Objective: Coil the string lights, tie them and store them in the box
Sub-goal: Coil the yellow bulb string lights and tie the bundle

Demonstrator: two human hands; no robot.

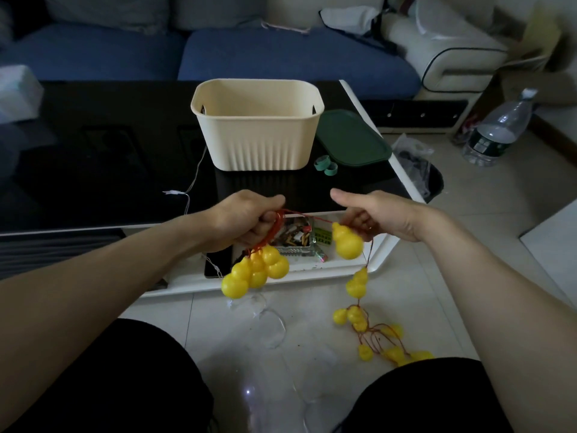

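My left hand (246, 218) grips gathered loops of red cord, and a cluster of yellow gourd-shaped lights (256, 270) hangs below it. The cord runs across to my right hand (377, 215), which pinches it just above one hanging gourd light (346, 242). More of the string lights (371, 329) trail down from there to a loose pile on the floor tiles. The cream ribbed box (257, 126) stands open on the black table, beyond both hands. Green bands (326, 165) lie beside its right corner.
A green lid (352, 139) lies right of the box. A thin white wire (190, 182) crosses the black table (93, 167). An ashtray (293, 239) sits on the lower shelf. A water bottle (496, 132) and a black bin (427, 176) stand on the floor at right. The blue sofa (281, 54) is behind.
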